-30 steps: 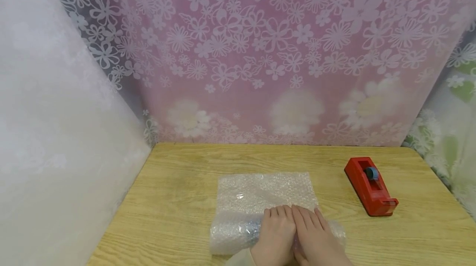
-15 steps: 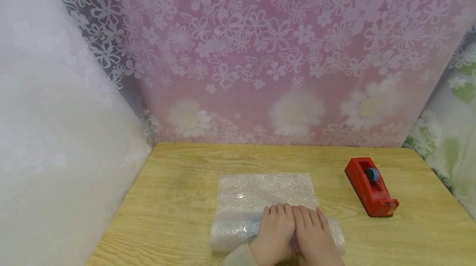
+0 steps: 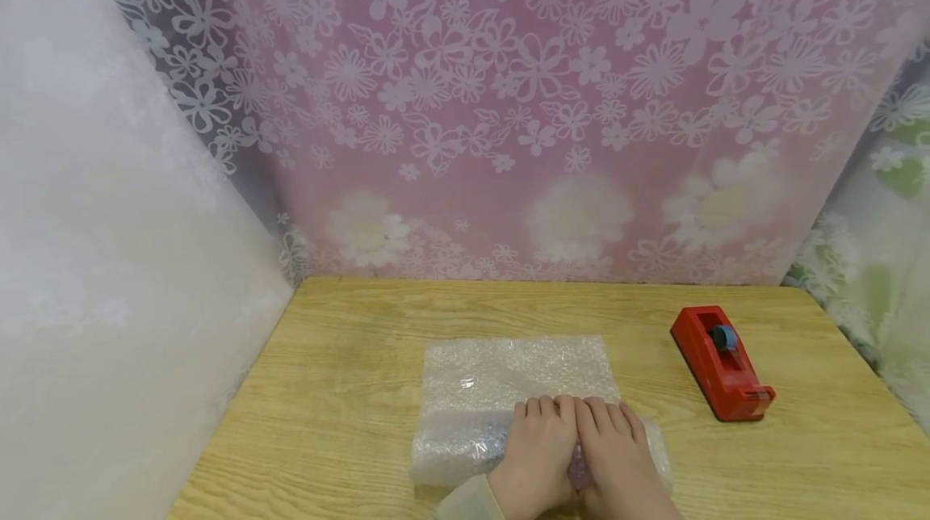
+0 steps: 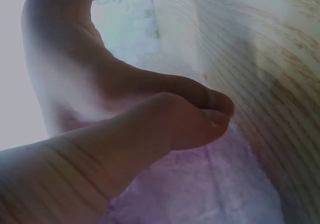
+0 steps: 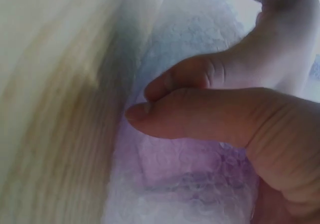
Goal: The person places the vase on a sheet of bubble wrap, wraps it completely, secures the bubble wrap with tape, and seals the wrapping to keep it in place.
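Observation:
A sheet of clear bubble wrap (image 3: 519,371) lies on the table, its near part wound into a thick roll (image 3: 458,449). Through the layers shows something blue at the left and purple between the hands; its kind is hidden. My left hand (image 3: 536,455) and right hand (image 3: 617,455) grip the roll side by side, fingers curled over its far side. The left wrist view has the left thumb (image 4: 150,124) against the near side of the wrap. In the right wrist view, the right thumb (image 5: 200,114) presses the purple part, its tip close to the left thumb's.
A red tape dispenser (image 3: 719,362) with a small blue tape roll stands at the right of the wooden table (image 3: 327,399). Floral curtains (image 3: 465,140) rise behind the table and along both sides.
The roll and both hands have shifted slightly away from the person. More of the purple part shows between the hands. The tape dispenser stays in place.

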### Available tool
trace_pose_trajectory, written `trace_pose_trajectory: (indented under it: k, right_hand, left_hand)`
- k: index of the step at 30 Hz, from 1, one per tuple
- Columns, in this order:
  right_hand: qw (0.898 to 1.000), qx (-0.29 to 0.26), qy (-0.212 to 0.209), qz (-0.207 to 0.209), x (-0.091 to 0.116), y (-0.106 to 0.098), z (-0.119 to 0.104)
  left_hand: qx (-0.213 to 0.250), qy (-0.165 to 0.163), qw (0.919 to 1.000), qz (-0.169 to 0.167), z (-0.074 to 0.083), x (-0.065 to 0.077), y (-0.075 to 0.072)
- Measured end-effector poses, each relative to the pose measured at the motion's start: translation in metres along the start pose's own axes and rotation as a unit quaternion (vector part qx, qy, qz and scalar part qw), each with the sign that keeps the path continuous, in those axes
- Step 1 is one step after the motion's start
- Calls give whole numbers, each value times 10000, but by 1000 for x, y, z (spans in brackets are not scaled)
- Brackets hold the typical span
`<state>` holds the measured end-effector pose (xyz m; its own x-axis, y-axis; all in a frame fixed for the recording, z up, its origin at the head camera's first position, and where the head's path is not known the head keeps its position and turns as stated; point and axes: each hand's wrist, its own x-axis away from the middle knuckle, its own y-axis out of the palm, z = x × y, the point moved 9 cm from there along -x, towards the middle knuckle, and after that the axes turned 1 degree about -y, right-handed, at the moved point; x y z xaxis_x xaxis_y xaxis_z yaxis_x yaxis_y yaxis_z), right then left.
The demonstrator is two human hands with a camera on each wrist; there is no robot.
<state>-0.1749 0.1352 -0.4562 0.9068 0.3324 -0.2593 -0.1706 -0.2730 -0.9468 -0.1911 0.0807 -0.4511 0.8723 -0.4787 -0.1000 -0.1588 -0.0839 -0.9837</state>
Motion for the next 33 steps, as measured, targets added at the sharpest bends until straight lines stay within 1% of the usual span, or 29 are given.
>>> trace_pose_trajectory:
  k: [3, 6, 11, 15, 17, 22, 24, 27, 30, 33]
  right_hand:
    - [9999, -63, -68, 41, -3, 0, 0]
    - [9999, -40, -130, 31, -6, -1, 1]
    - [9997, 29, -185, -144, -10, -1, 0]
    - [9993, 44, -130, -359, -10, 1, 1]
    - [9986, -22, -47, -531, -9, 2, 2]
    - [9943, -349, 150, -993, -6, 6, 7]
    - [9913, -497, 192, -1202, -6, 8, 12]
    - [9834, -818, 293, -1593, -4, 13, 20]
    - [9752, -1159, 334, -1855, -3, 16, 26]
    - [9733, -1290, 224, -1886, -1, 16, 26]
  left_hand:
    - [-147, -110, 9998, -20, -2, 2, 1]
    - [-141, -186, 9997, 31, -3, 3, 0]
    - [-76, -306, 9995, 11, -6, 3, 2]
    - [-14, -269, 9996, -31, -6, 3, 4]
    - [68, -183, 9997, -112, -5, 2, 5]
    - [315, -2, 9980, -542, -1, 1, 12]
    - [439, 32, 9966, -691, 1, 1, 15]
    - [639, 78, 9936, -928, 4, 1, 19]
    - [798, 143, 9915, -1018, 7, 2, 22]
    - [834, 190, 9914, -987, 8, 2, 22]
